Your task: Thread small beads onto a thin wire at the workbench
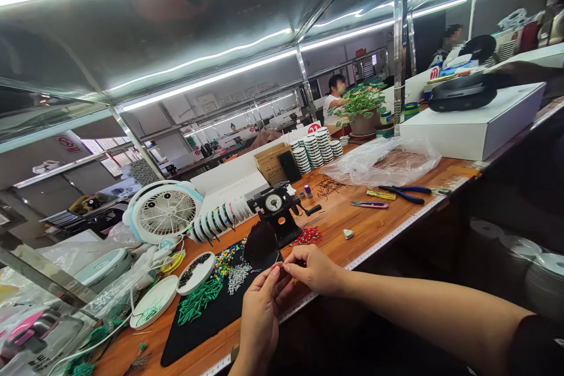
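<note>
My left hand [259, 311] and my right hand [312, 270] meet at the fingertips above the edge of a black felt mat [198, 335]. Both pinch a fine dark strand [278, 259], too thin to make out well. Just beyond them stands a black bristly tuft [259, 244]. On the mat lie green tube beads [198, 299], a silvery heap of small pieces [239, 277] and multicoloured beads [228, 259]. A small white dish of black beads [196, 273] sits at the mat's far edge.
The wooden bench [352, 229] has a ruled edge, with a drop at right. On it are a dial-topped black device [273, 202], a fan [163, 211], bead reels [312, 150], blue-handled pliers [405, 192] and a plastic bag [383, 161]. A metal shelf overhangs.
</note>
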`<move>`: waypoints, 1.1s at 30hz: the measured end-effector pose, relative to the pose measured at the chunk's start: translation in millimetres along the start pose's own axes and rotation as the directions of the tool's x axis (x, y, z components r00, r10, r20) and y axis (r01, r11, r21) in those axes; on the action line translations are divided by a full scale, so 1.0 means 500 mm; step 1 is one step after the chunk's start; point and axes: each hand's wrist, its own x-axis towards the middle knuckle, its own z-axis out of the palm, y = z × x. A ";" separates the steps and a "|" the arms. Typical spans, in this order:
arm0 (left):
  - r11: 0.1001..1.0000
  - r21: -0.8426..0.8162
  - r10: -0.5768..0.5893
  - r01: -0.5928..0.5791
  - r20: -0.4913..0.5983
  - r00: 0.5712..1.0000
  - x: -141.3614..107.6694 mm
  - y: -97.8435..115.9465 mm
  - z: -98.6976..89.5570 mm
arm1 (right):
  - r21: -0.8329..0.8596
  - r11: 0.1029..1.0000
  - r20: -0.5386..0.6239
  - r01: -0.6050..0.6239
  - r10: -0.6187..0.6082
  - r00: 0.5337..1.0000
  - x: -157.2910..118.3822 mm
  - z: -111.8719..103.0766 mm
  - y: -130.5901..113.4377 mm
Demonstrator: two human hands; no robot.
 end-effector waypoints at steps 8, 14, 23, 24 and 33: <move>0.999 0.002 -0.046 0.046 -0.008 0.999 -0.001 0.005 -0.004 | -0.019 0.999 -0.003 0.044 -0.044 0.999 -0.002 -0.001 0.002; 0.999 -0.007 0.051 -0.052 -0.066 0.997 0.010 -0.006 -0.004 | -0.041 0.993 0.013 0.107 -0.107 0.994 -0.006 0.004 0.008; 0.998 -0.024 0.054 -0.053 0.017 0.998 0.011 -0.008 0.009 | -0.010 0.998 0.106 0.062 -0.061 0.993 0.006 -0.012 0.000; 0.998 -0.025 0.052 -0.051 0.037 0.998 0.009 -0.006 0.009 | -0.002 0.999 0.128 0.047 -0.046 0.991 0.009 -0.016 -0.001; 0.947 0.260 0.159 -0.187 0.126 0.979 0.016 -0.002 0.009 | -0.046 0.997 0.326 -0.061 0.073 0.943 0.035 -0.034 0.006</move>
